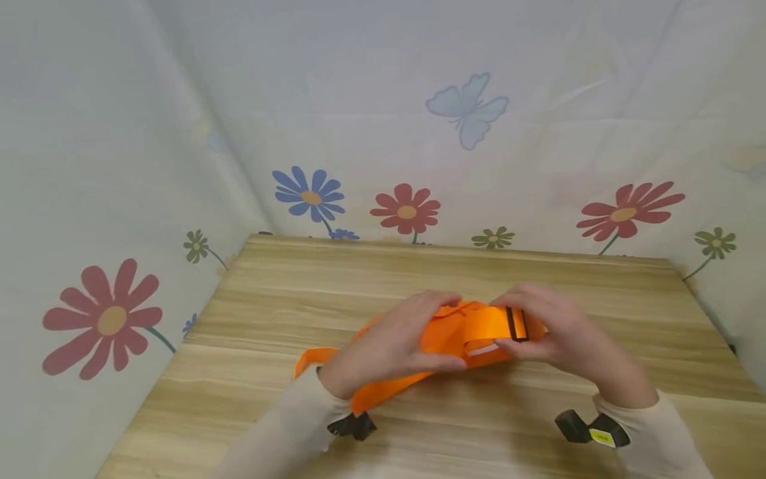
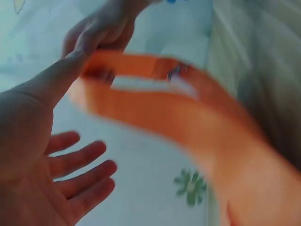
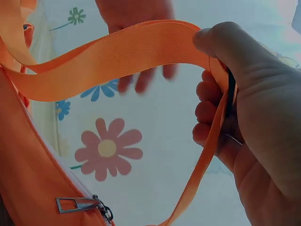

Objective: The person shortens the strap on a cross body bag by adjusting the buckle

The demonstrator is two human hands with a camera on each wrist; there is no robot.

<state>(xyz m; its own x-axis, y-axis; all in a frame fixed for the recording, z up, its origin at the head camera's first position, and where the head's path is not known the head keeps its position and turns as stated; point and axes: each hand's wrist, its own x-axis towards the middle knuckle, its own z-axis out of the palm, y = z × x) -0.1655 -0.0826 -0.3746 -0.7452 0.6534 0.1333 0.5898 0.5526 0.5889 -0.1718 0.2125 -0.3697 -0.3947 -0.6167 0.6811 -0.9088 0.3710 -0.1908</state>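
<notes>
An orange fabric bag (image 1: 445, 334) with a wide orange strap (image 3: 127, 52) is between the two hands above the table. My right hand (image 1: 556, 326) pinches the strap beside its black slider buckle (image 1: 517, 324), thumb on one side and curled fingers on the other. The left hand (image 1: 389, 346) is held at the bag's left part, its fingers straight and spread in the left wrist view, and does not grip the strap. A metal zipper pull (image 3: 77, 204) hangs on the bag's zipped edge. In the left wrist view the strap is blurred.
Beneath the hands is a wood-grain table (image 1: 299, 286). Behind and to the left stands a pale curtain (image 1: 371, 120) printed with flowers and a butterfly. Another strap end (image 1: 312, 356) sticks out at the left. Black devices (image 1: 592, 429) sit on both wrists.
</notes>
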